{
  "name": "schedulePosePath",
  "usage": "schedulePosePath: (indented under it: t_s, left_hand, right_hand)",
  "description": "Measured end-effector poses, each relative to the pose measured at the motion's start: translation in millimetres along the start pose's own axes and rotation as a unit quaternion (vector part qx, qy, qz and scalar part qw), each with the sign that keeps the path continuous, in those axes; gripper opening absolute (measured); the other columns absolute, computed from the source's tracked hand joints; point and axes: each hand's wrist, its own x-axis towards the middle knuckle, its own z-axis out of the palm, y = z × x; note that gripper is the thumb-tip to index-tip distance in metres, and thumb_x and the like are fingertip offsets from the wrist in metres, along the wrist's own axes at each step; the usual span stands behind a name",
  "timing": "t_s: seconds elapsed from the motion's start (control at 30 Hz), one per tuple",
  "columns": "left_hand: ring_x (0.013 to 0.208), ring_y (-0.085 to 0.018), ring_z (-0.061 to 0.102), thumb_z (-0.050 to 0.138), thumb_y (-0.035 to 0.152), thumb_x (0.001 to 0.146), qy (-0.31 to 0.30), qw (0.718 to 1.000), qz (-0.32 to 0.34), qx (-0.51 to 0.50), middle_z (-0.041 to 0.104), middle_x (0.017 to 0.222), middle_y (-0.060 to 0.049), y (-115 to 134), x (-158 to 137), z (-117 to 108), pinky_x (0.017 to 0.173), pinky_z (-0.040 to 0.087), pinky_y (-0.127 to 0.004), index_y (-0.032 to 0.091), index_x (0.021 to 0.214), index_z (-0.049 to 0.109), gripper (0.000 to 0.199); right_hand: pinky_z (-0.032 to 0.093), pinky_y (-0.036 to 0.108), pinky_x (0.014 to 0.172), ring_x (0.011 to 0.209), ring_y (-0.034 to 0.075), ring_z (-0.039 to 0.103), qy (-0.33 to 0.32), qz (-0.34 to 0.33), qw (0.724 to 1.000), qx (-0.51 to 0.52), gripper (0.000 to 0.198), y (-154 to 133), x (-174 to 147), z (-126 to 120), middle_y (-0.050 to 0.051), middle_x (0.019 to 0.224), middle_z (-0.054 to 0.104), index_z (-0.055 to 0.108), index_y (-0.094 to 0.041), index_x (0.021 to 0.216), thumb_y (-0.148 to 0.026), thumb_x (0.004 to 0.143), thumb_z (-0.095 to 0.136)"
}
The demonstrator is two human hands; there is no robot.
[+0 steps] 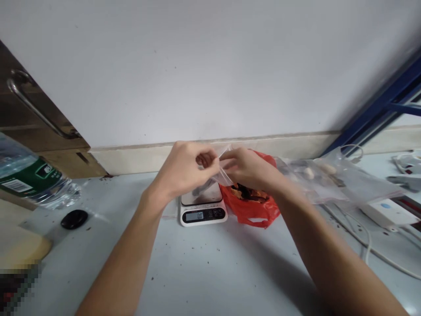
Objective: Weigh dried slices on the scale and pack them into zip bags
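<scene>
My left hand (190, 166) pinches the edge of a clear plastic zip bag (223, 177) above a small white digital scale (204, 215). The scale's display reads 0.0. My right hand (245, 164) is at the bag's other side, its fingers reaching to the bag's mouth and closed on the plastic. Just right of the scale, under my right hand, sits an open red plastic bag (263, 215) with dried brown and orange pieces (250, 193) in it. Part of the weighing plate is hidden by my left hand and the clear bag.
Several clear bags (342, 182) with pale pieces lie at the right, near white cables (371, 245) and a white power strip (388, 213). A large water bottle (33, 175) and a black oval object (74, 219) are at the left. A wall (210, 79) rises behind.
</scene>
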Motion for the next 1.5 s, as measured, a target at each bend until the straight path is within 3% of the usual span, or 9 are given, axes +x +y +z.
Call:
schedulePosePath:
  t_s: [0.1, 0.17, 0.3, 0.47, 0.67, 0.97, 1.1, 1.33, 1.5]
  left_hand:
    - [0.091, -0.02, 0.072, 0.062, 0.028, 0.092, 0.074, 0.997, -0.024, -0.013, 0.079, 0.096, -0.005, -8.0, 2.4, 2.6, 0.083, 0.055, -0.028, 0.02, 0.091, 0.078, 0.018]
    - [0.115, -0.023, 0.068, 0.06, 0.035, 0.097, 0.119, 0.987, -0.099, -0.045, 0.075, 0.125, -0.008, -17.8, 4.2, 2.9, 0.095, 0.054, -0.031, 0.02, 0.118, 0.074, 0.03]
    - [0.109, -0.024, 0.072, 0.065, 0.036, 0.097, 0.035, 0.935, -0.264, -0.233, 0.076, 0.116, -0.01, -29.8, 7.5, 8.2, 0.096, 0.058, -0.038, 0.022, 0.148, 0.055, 0.054]
    - [0.084, -0.019, 0.075, 0.089, 0.03, 0.076, 0.053, 0.895, -0.279, -0.344, 0.08, 0.09, -0.006, -29.5, 17.2, 19.1, 0.083, 0.06, -0.032, 0.017, 0.117, 0.074, 0.046]
    - [0.088, -0.022, 0.075, 0.098, 0.042, 0.061, 0.07, 0.923, -0.222, -0.307, 0.082, 0.089, -0.007, -25.8, 32.6, 35.3, 0.085, 0.06, -0.035, 0.019, 0.08, 0.081, 0.035]
    - [0.096, -0.024, 0.077, 0.087, 0.021, 0.076, 0.093, 0.974, -0.057, -0.198, 0.083, 0.092, -0.006, 14.1, 50.9, 41.8, 0.094, 0.06, -0.036, 0.018, 0.082, 0.084, 0.007]
    - [0.091, -0.022, 0.077, 0.087, 0.021, 0.074, 0.126, 0.961, -0.018, -0.245, 0.082, 0.089, -0.004, 17.3, 49.8, 34.3, 0.088, 0.062, -0.033, 0.019, 0.08, 0.083, 0.007]
    - [0.082, -0.022, 0.076, 0.089, 0.03, 0.063, 0.196, 0.949, -0.087, -0.232, 0.078, 0.084, -0.003, -13.1, 26.7, -9.4, 0.082, 0.064, -0.036, 0.019, 0.077, 0.075, 0.023]
    - [0.089, -0.027, 0.077, 0.088, 0.04, 0.058, 0.071, 0.97, -0.22, -0.072, 0.076, 0.081, -0.003, -38.6, -4.6, -55.3, 0.087, 0.061, -0.038, 0.022, 0.094, 0.072, 0.043]
  right_hand:
    - [0.056, 0.034, 0.079, 0.088, 0.024, 0.07, -0.04, 0.001, 0.998, 0.046, 0.052, 7.0, -5.0, -15.6, 0.004, 0.098, 0.076, 0.071, -0.024, 0.125, -0.027, 0.074, 0.072]
    - [0.057, 0.036, 0.08, 0.088, 0.024, 0.07, -0.037, -0.022, 0.999, 0.033, 0.084, 13.2, -9.4, -28.6, 0.003, 0.098, 0.075, 0.049, -0.026, 0.154, -0.037, 0.075, 0.076]
    - [0.057, 0.038, 0.083, 0.084, 0.024, 0.069, -0.01, -0.051, 0.998, -0.021, 0.101, 24.2, -19.9, -54.3, 0.002, 0.089, 0.073, 0.022, -0.022, 0.168, -0.049, 0.083, 0.07]
    - [0.056, 0.036, 0.074, 0.081, 0.025, 0.072, -0.127, 0.001, 0.989, -0.073, 0.048, 31.7, -40.5, -87.1, 0.005, 0.089, 0.077, 0.077, -0.026, 0.123, -0.05, 0.083, 0.068]
    - [0.053, 0.035, 0.059, 0.069, 0.024, 0.067, -0.157, 0.077, 0.982, -0.067, 0.045, 37.0, -65.1, -118.0, 0.006, 0.07, 0.074, 0.082, -0.025, 0.073, -0.067, 0.082, 0.069]
    - [0.059, 0.047, 0.081, 0.102, 0.035, 0.074, 0.01, 0.108, 0.982, -0.158, 0.062, 49.9, -57.7, -115.6, 0.014, 0.121, 0.078, 0.077, -0.026, 0.126, -0.06, 0.074, 0.078]
    - [0.059, 0.043, 0.085, 0.103, 0.031, 0.074, -0.022, 0.054, 0.989, -0.137, 0.055, 39.4, -43.9, -100.3, 0.01, 0.121, 0.079, 0.077, -0.024, 0.123, -0.051, 0.076, 0.076]
    - [0.059, 0.037, 0.076, 0.082, 0.025, 0.075, 0.03, 0.005, 0.999, 0.017, 0.033, 28.4, -27.9, -76.2, 0.007, 0.09, 0.082, 0.078, -0.02, 0.083, -0.052, 0.079, 0.074]
    - [0.061, 0.035, 0.071, 0.071, 0.021, 0.074, 0.136, -0.03, 0.974, 0.179, 0.028, 13.2, -14.3, -38.7, 0.006, 0.074, 0.076, 0.068, -0.018, 0.081, -0.044, 0.078, 0.079]
